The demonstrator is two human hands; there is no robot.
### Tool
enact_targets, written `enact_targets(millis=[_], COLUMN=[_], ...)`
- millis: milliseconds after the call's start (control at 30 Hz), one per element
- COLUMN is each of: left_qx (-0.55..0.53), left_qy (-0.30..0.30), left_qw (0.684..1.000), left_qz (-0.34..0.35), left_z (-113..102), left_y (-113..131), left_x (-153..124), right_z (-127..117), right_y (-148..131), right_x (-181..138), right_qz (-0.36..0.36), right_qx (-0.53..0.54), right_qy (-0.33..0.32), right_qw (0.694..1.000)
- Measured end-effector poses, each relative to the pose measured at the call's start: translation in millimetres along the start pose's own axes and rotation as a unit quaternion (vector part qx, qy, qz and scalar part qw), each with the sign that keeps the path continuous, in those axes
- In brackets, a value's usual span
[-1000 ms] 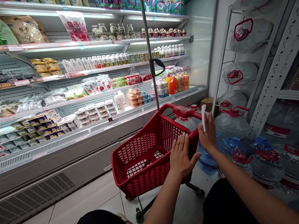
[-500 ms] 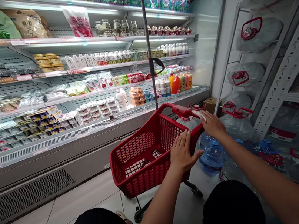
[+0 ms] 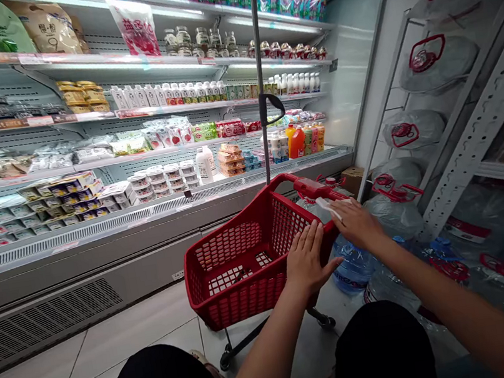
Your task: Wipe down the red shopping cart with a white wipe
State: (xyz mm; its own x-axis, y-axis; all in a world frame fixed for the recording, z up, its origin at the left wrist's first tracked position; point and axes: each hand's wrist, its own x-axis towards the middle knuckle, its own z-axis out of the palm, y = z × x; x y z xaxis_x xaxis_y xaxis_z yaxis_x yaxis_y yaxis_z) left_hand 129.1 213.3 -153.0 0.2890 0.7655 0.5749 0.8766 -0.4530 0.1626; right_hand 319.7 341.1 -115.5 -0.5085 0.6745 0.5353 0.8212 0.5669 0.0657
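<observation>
In front of my knees stands a red plastic shopping cart (image 3: 244, 297) with a lattice basket, on a dark wheeled frame. My left hand (image 3: 308, 257) lies flat on the basket's near side rim, thumb spread, holding nothing. With my right hand (image 3: 354, 221) I press a white wipe (image 3: 327, 208) against the cart's handle end, near its right corner. One edge of the wipe sticks out past my fingers; the rest is hidden under them. A grey pole with a black hook (image 3: 271, 109) rises behind the cart's back edge.
A lit refrigerated case (image 3: 142, 215) with stacked cups, bottles and bags runs along the far side. Large blue water bottles (image 3: 352, 265) stand close to the cart's right. A metal rack (image 3: 470, 159) holds bagged bottles with red handles. Pale tiles (image 3: 132, 371) cover the floor.
My right hand has slid slightly left and down along the cart's handle end, and more of the white wipe shows. My left hand stays on the rim.
</observation>
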Motion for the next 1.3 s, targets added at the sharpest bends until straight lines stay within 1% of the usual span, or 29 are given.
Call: enact_targets(millis=[33,100,167,233,367,467,567,667,800,933,1000,1067,1167,1300], left_qx=[0.000,-0.001,-0.002,0.002,0.027,0.021,0.006,0.007,0.019,0.038,0.046,0.052,0.054,0.038], left_qy=[0.000,0.001,0.002,0.003,0.011,-0.017,-0.047,-0.047,-0.027,0.000,0.012,0.017,0.011,0.011], left_qw=[1.000,1.000,1.000,1.000,0.998,0.998,0.997,0.996,0.997,0.996,0.995,0.993,0.992,0.993], left_qz=[0.002,0.003,0.005,-0.004,-0.055,-0.060,-0.063,-0.070,-0.075,-0.077,-0.092,-0.108,-0.109,-0.113], left_z=[0.5,2.0,2.9,1.7,-7.1,-12.9,-14.4,-14.1,-13.7,-14.0,-14.8,-16.5,-20.5,-23.2], left_y=[1.6,4.8,5.8,1.9,-21.8,-41.0,-49.0,-45.5,-31.9,-20.2,-19.4,-22.0,-28.0,-29.2], left_x=[-1.0,-3.3,-5.4,-5.8,1.0,7.1,7.6,2.3,-9.4,-17.1,-18.3,-19.3,-20.7,-11.0], right_z=[-2.8,-7.6,-10.9,-12.4,-9.1,-2.6,6.4,17.8,31.2,34.1,29.9,21.5,3.5,-15.9], right_y=[-10.4,-31.0,-47.5,-57.3,-59.7,-55.0,-53.0,-57.0,-67.4,-75.9,-76.6,-72.6,-56.8,-31.4], right_x=[-5.1,-9.1,-7.0,-2.2,9.6,23.1,43.6,68.5,99.9,115.0,110.9,98.0,67.2,30.2], right_qz=[-0.014,-0.036,-0.041,-0.033,-0.020,-0.010,-0.007,0.003,0.021,0.029,0.022,0.005,-0.024,-0.101], right_qx=[-0.010,-0.012,0.003,0.016,0.025,0.037,0.055,0.067,0.079,0.095,0.104,0.114,0.125,0.157], right_qy=[-0.001,-0.032,-0.091,-0.143,-0.192,-0.230,-0.268,-0.298,-0.320,-0.326,-0.324,-0.322,-0.325,-0.328], right_qw=[1.000,0.999,0.995,0.989,0.981,0.972,0.962,0.952,0.944,0.940,0.940,0.940,0.937,0.926])
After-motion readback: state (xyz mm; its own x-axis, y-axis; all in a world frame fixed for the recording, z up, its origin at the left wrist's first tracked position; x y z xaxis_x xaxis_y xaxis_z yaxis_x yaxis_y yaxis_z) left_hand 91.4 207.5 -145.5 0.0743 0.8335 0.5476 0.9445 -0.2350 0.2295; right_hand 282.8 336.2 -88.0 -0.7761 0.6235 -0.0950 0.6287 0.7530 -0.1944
